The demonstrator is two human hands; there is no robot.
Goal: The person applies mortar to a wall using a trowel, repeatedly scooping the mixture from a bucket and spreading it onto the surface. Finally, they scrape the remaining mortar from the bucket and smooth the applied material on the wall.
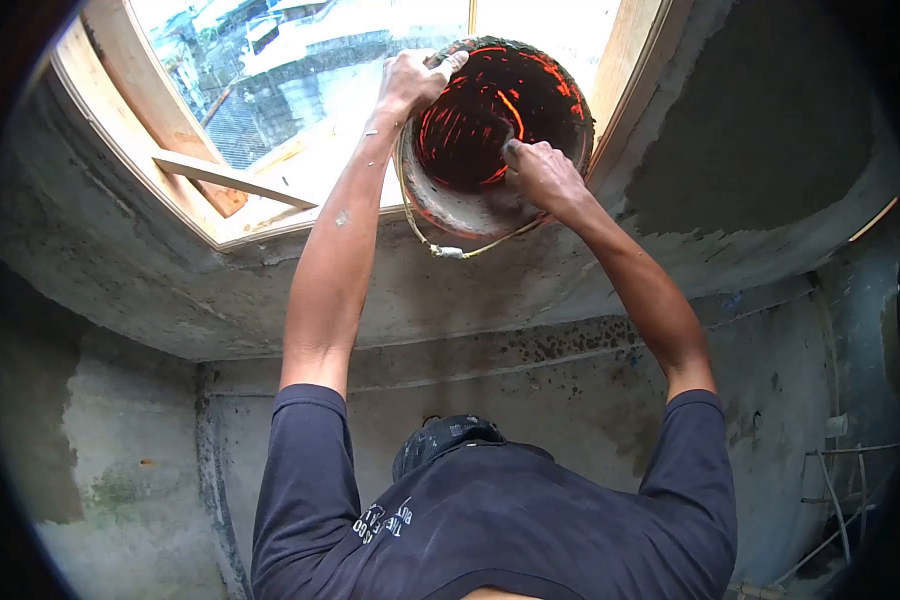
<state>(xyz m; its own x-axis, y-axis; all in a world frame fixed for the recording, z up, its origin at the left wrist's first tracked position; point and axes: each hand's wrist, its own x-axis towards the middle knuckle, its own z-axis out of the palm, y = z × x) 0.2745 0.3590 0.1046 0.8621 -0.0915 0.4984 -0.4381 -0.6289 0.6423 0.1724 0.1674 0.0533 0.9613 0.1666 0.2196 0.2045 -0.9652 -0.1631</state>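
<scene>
A round bucket is tipped so that its mouth faces me, in front of the window opening. Its inside looks very dark, with bright orange-red streaks, and what it contains cannot be made out. My left hand is closed over the upper left of the rim. Over the lower right part of the mouth, my right hand has its fingers curled around something small and dark that I cannot identify. A thin wire handle with a pale grip hangs below the bucket. Light patches of dried material mark my left forearm.
Behind the bucket is a wooden window frame, with a loose wood strip across its lower left corner. Rough plastered wall surrounds it, with a darker damp patch at right. Thin metal rods stand at lower right.
</scene>
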